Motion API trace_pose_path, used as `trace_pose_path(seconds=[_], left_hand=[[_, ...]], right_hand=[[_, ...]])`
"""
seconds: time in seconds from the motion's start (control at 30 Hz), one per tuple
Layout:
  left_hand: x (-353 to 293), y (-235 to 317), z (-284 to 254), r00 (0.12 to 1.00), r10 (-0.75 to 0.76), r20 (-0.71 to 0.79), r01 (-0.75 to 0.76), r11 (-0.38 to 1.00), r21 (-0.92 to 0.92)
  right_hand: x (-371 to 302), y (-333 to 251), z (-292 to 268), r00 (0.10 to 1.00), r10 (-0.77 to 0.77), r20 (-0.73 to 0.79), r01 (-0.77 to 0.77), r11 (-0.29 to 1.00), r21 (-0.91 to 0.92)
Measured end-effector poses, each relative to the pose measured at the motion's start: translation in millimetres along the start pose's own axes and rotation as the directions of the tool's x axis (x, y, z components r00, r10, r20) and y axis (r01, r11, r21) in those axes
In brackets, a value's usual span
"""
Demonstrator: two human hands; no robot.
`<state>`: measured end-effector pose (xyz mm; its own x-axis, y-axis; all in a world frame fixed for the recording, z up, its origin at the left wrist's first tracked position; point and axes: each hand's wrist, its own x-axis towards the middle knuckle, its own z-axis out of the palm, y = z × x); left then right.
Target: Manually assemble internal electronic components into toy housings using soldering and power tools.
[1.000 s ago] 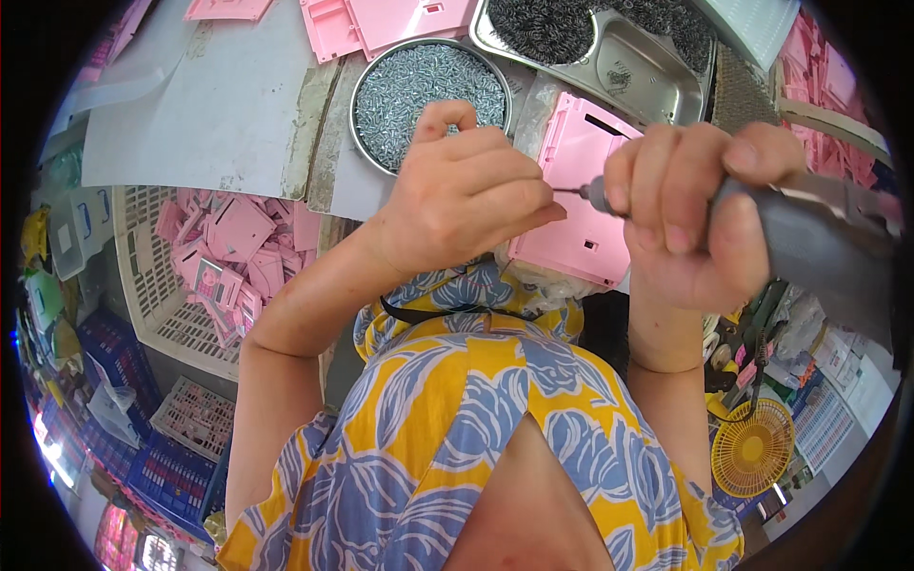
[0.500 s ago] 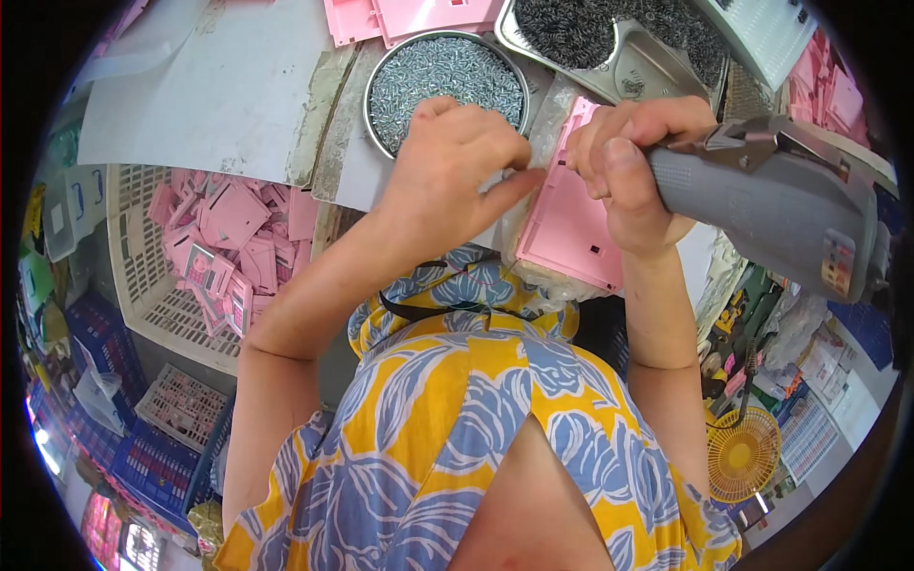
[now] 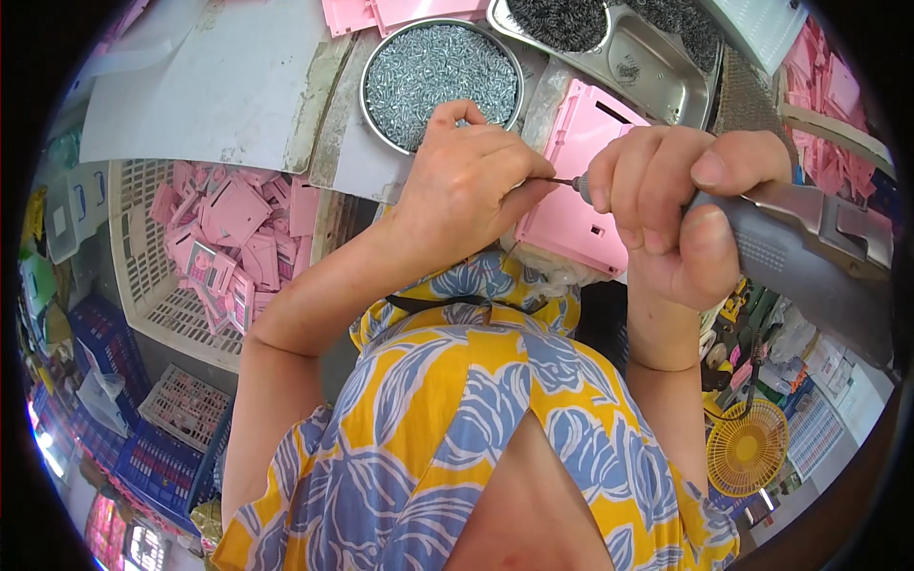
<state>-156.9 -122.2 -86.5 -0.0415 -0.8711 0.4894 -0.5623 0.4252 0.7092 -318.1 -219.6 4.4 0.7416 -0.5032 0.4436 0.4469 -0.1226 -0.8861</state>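
My right hand (image 3: 671, 205) is wrapped around a grey electric screwdriver (image 3: 795, 252), held sideways with its thin bit pointing left. My left hand (image 3: 471, 176) pinches thumb and forefinger together at the bit's tip; whatever is between the fingertips is too small or hidden to make out. Beneath both hands lies a pink plastic calculator casing (image 3: 566, 224), flat on a pad wrapped in clear plastic. Just beyond my left hand stands a round metal bowl (image 3: 362, 90) full of small silver screws.
A metal tray (image 3: 666, 71) with dark springs sits at the far right. On the left, a white plastic basket (image 3: 143, 276) holds pink calculator parts. More pink panels (image 3: 405, 14) lie at the back, beside a white sheet (image 3: 209, 95). A yellow fan (image 3: 747, 447) stands at lower right.
The screwdriver has swung round and shifted right, and its bit now meets my left fingertips. My left hand has moved slightly right. More of the pink casing shows.
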Motion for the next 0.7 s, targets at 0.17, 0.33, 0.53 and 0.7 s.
trace_pose_path(seconds=[0.17,0.33,0.53,0.7], left_hand=[[-5,15,-7,0.994,-0.012,0.107,0.006,0.998,0.057],[-10,11,-16,0.973,0.035,0.228,-0.06,0.993,0.103],[-19,3,-9,0.961,0.014,0.276,-0.067,0.981,0.184],[-10,6,-11,0.968,0.041,0.246,-0.076,0.988,0.133]], right_hand=[[-12,-8,9,0.999,0.037,-0.029,-0.037,0.999,0.008],[-31,-12,36,0.98,0.153,-0.126,-0.155,0.988,-0.01],[-54,11,51,0.98,0.103,-0.172,-0.103,0.995,0.009],[-58,12,45,0.987,0.137,-0.086,-0.144,0.986,-0.088]])
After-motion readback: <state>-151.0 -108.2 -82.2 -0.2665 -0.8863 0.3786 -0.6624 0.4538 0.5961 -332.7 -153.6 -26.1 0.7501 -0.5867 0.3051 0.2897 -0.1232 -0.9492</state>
